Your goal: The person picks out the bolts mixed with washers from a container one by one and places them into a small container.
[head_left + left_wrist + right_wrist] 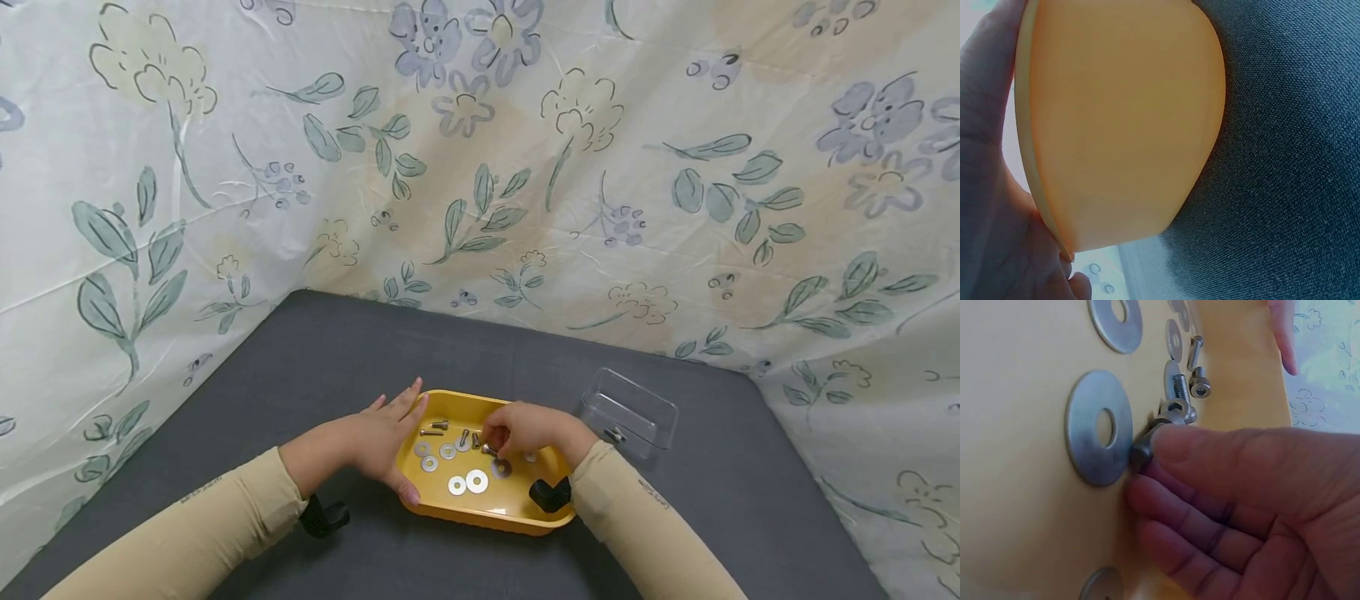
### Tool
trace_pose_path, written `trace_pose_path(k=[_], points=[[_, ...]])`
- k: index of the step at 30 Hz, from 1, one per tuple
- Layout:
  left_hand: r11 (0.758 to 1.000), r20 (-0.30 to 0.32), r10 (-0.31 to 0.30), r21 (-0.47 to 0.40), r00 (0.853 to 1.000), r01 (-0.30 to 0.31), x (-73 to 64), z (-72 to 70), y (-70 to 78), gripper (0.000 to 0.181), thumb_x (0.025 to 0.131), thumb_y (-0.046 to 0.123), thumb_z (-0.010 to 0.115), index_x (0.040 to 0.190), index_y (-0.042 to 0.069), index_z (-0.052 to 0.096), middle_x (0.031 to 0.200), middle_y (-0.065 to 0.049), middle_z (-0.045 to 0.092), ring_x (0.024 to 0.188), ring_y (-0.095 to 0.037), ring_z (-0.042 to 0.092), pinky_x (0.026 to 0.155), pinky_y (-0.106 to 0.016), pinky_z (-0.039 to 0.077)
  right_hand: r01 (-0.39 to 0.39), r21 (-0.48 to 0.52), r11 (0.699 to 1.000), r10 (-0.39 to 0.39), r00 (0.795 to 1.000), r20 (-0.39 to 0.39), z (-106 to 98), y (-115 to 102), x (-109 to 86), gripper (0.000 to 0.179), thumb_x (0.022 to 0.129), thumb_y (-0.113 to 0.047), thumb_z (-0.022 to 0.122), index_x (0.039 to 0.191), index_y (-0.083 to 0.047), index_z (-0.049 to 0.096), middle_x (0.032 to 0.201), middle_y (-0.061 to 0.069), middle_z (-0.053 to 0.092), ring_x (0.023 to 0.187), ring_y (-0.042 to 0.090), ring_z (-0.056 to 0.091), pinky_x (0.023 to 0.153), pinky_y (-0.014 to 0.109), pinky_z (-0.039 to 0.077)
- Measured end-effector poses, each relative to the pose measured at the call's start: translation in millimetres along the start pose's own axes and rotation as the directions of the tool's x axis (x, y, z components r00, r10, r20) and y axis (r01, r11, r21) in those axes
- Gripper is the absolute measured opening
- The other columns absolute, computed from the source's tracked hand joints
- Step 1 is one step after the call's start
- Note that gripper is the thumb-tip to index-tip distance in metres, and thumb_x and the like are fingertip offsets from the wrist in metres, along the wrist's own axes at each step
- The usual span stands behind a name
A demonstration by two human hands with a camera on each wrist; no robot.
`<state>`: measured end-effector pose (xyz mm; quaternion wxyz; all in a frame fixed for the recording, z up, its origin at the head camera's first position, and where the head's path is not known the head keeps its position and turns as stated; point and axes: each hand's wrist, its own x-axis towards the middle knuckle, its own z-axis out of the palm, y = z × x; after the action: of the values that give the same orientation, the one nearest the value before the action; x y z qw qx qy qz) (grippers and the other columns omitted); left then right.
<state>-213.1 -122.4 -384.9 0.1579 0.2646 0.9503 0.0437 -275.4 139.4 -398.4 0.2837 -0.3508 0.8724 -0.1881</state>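
Note:
A yellow tray [487,523] holds several flat metal washers [476,481] and small socket-head bolts [439,425]. My left hand [378,442] spreads along the tray's left end, its fingers extended and the thumb at the front rim; the left wrist view shows the palm against the tray's outer rim [1024,125]. Inside the tray, my right hand [528,429] pinches a bolt [1142,453] between thumb and fingertips. A large washer [1085,419] lies right beside that bolt, and more bolts [1199,384] cluster behind the thumb, which partly hides the pinched one.
Behind the tray to the right, a clear plastic box [630,408] rests on the dark grey cloth surface [375,342], with a small metal piece [615,435] showing in it. Flower-printed curtains [480,167] enclose the back and sides. Black wrist mounts [551,496] sit near both wrists.

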Motion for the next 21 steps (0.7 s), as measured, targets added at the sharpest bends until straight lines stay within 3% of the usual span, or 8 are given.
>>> trace_pose_path(k=[5,11,21], points=[[1.0,0.001,-0.003,0.003,1.0,0.003,-0.1,-0.3,0.2,0.141,0.042,0.088,0.053,0.148,0.01,0.002,0.152,-0.008,-0.015,0.14,-0.022,0.0,0.11,-0.049,0.008,-0.022,0.057,0.998,0.02,0.999,0.037,3.4,1.7,1.6,0.024,0.08,0.002,0.066,0.1,-0.012,0.062,0.07,-0.002,0.053,0.053,0.018,0.051,0.046,0.026,0.044],[1.0,0.005,-0.008,0.005,1.0,0.008,-0.5,-0.9,0.8,0.141,0.042,0.088,0.054,0.148,0.01,0.003,0.152,-0.009,-0.015,0.14,-0.023,0.001,0.11,-0.049,0.008,-0.039,0.067,0.997,0.034,0.998,0.061,5.2,0.2,0.9,0.026,0.081,0.002,0.064,0.099,-0.016,0.058,0.068,-0.002,0.049,0.051,0.015,0.046,0.043,0.022,0.038],[1.0,0.011,-0.01,0.009,1.0,0.01,-1.4,-1.5,1.5,0.14,0.043,0.088,0.053,0.148,0.01,0.002,0.152,-0.009,-0.015,0.14,-0.023,0.002,0.11,-0.049,0.008,-0.002,0.067,0.998,-0.003,0.997,0.081,8.0,1.9,2.6,0.025,0.08,0.001,0.067,0.095,-0.017,0.058,0.065,-0.003,0.05,0.051,0.019,0.048,0.042,0.021,0.037]])
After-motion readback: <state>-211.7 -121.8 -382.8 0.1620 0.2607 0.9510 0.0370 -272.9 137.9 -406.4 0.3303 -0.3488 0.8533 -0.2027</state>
